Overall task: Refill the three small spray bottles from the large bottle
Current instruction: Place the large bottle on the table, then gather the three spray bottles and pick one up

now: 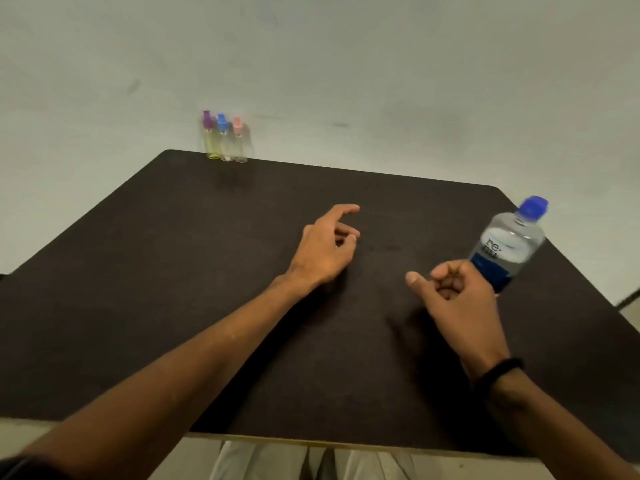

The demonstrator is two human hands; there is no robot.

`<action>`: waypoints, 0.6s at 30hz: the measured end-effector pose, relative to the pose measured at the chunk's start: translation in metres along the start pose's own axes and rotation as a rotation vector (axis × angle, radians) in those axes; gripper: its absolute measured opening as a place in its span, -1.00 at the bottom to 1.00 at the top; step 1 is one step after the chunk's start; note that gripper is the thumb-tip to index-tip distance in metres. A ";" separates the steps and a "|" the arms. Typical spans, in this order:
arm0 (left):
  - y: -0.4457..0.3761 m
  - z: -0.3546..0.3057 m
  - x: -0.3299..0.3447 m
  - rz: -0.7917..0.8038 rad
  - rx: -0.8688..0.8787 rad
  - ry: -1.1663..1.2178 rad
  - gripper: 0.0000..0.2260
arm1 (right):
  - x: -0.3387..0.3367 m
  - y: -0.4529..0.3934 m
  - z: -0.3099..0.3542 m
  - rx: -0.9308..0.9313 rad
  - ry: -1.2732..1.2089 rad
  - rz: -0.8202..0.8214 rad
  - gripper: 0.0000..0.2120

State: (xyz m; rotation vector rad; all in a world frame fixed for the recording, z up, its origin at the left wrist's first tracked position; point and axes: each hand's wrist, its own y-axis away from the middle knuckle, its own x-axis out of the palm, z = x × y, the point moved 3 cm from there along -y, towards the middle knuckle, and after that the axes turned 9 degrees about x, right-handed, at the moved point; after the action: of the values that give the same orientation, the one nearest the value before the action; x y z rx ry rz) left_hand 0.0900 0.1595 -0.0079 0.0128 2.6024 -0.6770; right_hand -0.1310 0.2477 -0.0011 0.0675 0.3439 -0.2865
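- Across the middle of the view: dark table (173, 306), its top bare apart from the bottles; a pale wall rises behind its far edge.
- Left forearm, reaching from the near left toward the table's centre, ending in the left hand (320, 252); index finger extended, remaining fingers loosely curled toward the thumb, nothing held.
- Right hand (457, 299), to the right of centre, loosely fisted with the thumb sticking out to the left; it holds nothing and lies just in front of the large bottle, partly overlapping its lower end in the view. Whether the two touch cannot be told. A black band (498, 370) circles the wrist.
- Large bottle (509, 245), near the table's right edge: clear, blue cap on, blue label band, leaning to the right in the view.
- Three small spray bottles, upright in a tight row at the far left edge, well apart from both hands: purple-capped bottle (209, 136) with yellowish body, blue-capped bottle (223, 138), pink-capped bottle (239, 140). All are motion-blurred.
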 end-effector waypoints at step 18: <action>-0.109 0.183 -0.186 -0.756 -0.353 -0.072 -0.55 | 0.341 -0.176 0.136 -0.250 0.311 0.293 -0.40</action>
State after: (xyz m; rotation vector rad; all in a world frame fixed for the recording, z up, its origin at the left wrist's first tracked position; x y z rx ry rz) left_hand 0.3217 -0.0030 -0.0213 -1.1176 2.5803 -0.4172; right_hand 0.1697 -0.0272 0.0067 -0.0846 0.6687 0.0610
